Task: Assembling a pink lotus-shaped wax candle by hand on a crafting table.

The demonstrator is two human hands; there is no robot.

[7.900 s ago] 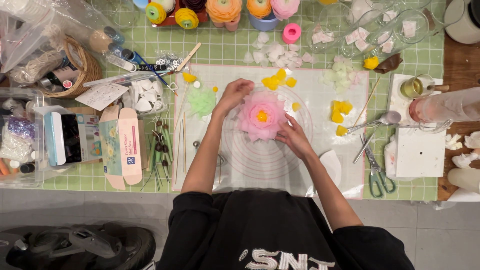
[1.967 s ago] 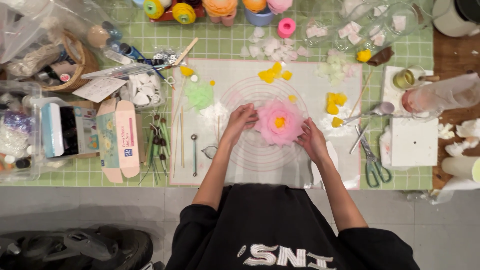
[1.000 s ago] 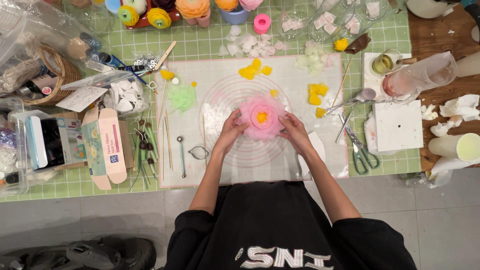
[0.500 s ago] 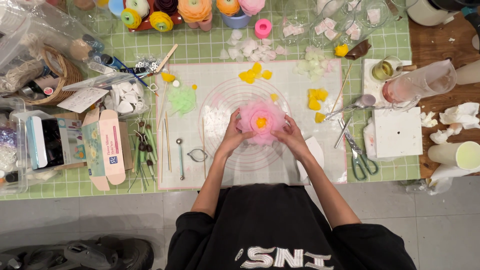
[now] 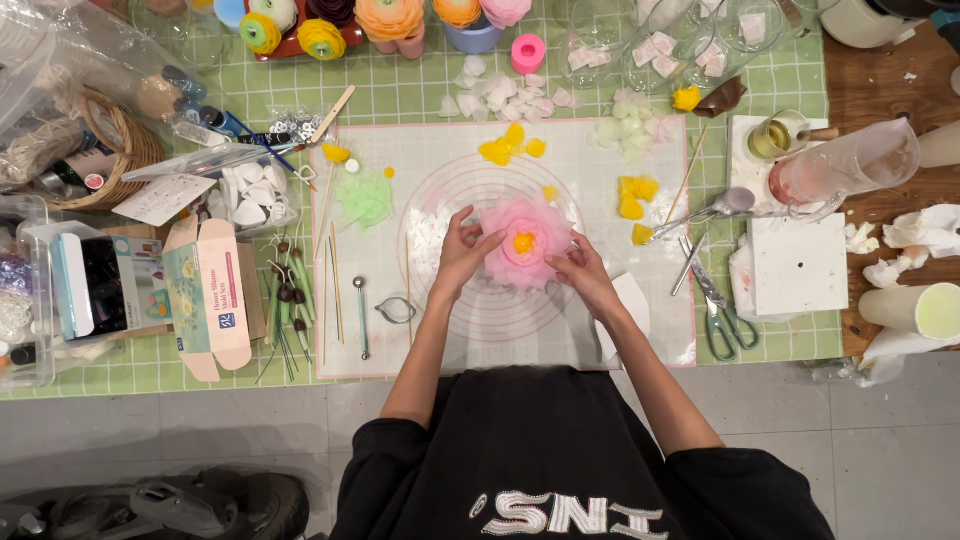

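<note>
Two hands cup one pink flower

Both hands close on the pink flower [image 5: 524, 243] over the white mat [image 5: 450, 340] on the table: left hand [image 5: 462, 252] grips its left edge, right hand [image 5: 578, 275] its lower right. Flower lies between them, equally near both.

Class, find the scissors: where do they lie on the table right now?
The scissors lie right of the mat, beside the white square block, below the spoon.

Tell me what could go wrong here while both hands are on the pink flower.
The pink flower looks thin-petalled; the left hand and right hand pressing its sides could crease or tear petals. Loose yellow pieces lie close by and might get knocked off the white mat.
</note>
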